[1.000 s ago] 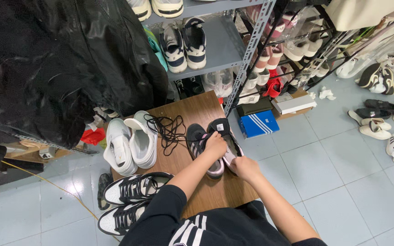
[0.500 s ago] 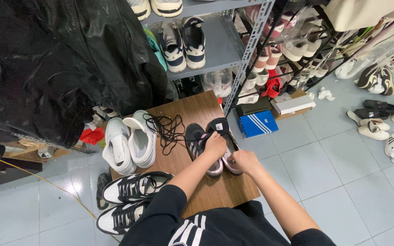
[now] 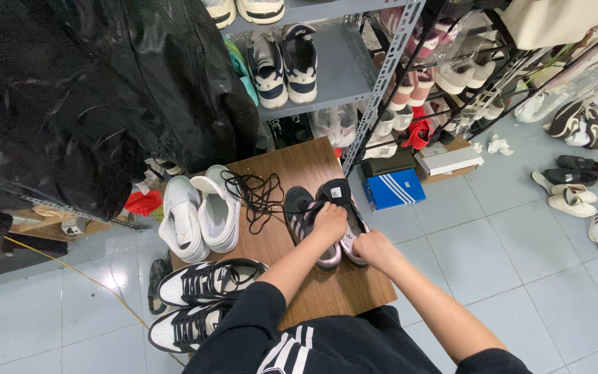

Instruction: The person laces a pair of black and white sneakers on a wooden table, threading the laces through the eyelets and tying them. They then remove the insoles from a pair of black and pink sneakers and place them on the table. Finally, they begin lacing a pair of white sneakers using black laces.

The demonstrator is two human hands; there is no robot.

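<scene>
Two dark sneakers with pale pink soles [image 3: 327,218] are seen side by side near the middle of a small wooden table [image 3: 327,294], toes pointing toward the person. The left hand [image 3: 329,221] is laid over the pair, its fingers curled down onto the tongue and lace area of the shoes. The right hand [image 3: 372,248] is placed at the near right edge of the right-hand shoe, fingers closed against its toe; how firmly anything is pinched there cannot be told, since the fingertips are hidden.

A tangle of loose black laces [image 3: 256,196] is spread on the table just left of the dark pair and appears to touch it. Further left, a pair of white sneakers [image 3: 201,216] is propped on its sides at the table's left edge. At the near left corner, two black-and-white sneakers [image 3: 198,301] are laid one in front of the other, partly overhanging the table.

Beyond the table, a grey metal shelf [image 3: 340,69] is loaded with a white and navy pair [image 3: 284,64]. A blue shoebox [image 3: 396,188] is set on the tiled floor to the right of the table. A large black plastic-wrapped bundle [image 3: 91,90] fills the far left.
</scene>
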